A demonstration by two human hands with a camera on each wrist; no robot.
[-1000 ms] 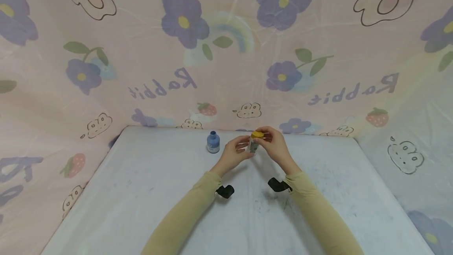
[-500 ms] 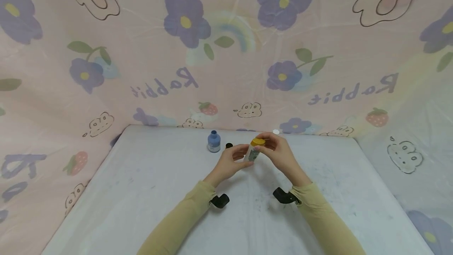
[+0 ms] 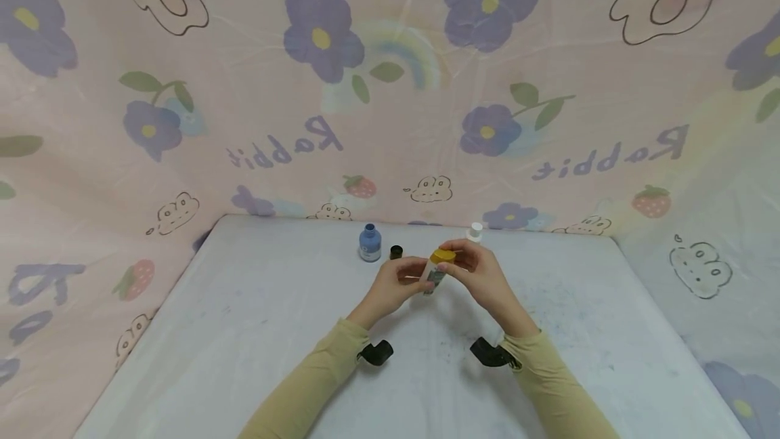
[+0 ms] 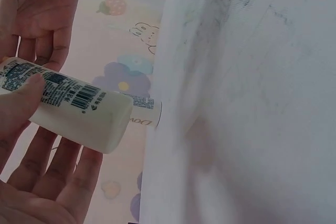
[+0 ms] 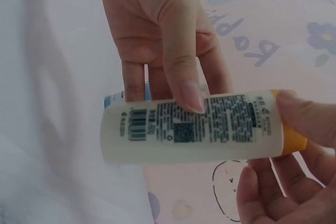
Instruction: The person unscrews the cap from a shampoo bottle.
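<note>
Both hands hold a small whitish bottle (image 3: 434, 278) with a yellow cap (image 3: 443, 255), tilted above the table. The left hand (image 3: 393, 290) grips the bottle's body, its thumb lying across the printed label. At the upper end, the right hand (image 3: 484, 280) pinches the cap between thumb and fingers. Dense print and a barcode show on the bottle (image 4: 89, 111) in the left wrist view. The right wrist view shows the right thumb against the yellow cap (image 5: 294, 139), and the left thumb on the label.
A blue bottle (image 3: 370, 244) stands at the back, left of the hands. Beside it, a dark round top (image 3: 397, 251) shows above the left hand. A white bottle (image 3: 475, 232) stands behind the right hand. Patterned cloth (image 3: 396, 141) rises behind the white table (image 3: 256, 303).
Both hands have come nearer the person with the yellow-capped bottle still held between them. The dark top and the white bottle behind the hands have come into view.
</note>
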